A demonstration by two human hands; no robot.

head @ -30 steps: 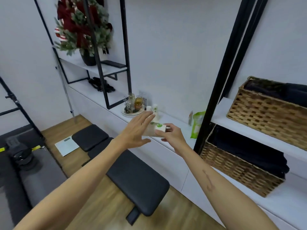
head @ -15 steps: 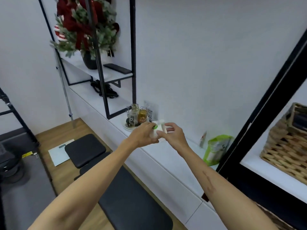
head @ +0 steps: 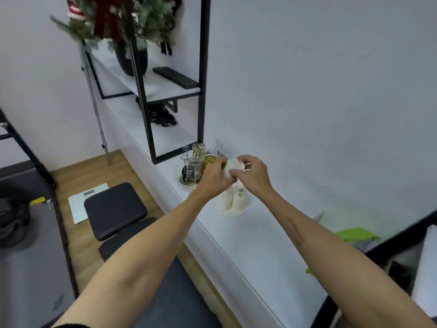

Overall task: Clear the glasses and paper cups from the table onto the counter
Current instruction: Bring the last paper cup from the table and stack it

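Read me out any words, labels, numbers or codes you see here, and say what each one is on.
No text reads clearly.
QR sign by the wall: a code pattern, too blurred to read.
Paper cups on the counter: green logo, no legible words.
Green bag: blurred, unreadable.

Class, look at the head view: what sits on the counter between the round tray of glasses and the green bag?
In the head view, paper cups stand upside down on the white counter between the tray and the green bag; beyond them the counter is bare.

Both forearms are bare, no sleeves. The right forearm (head: 314, 240) carries a long thin mark (head: 295, 230) behind the wrist.
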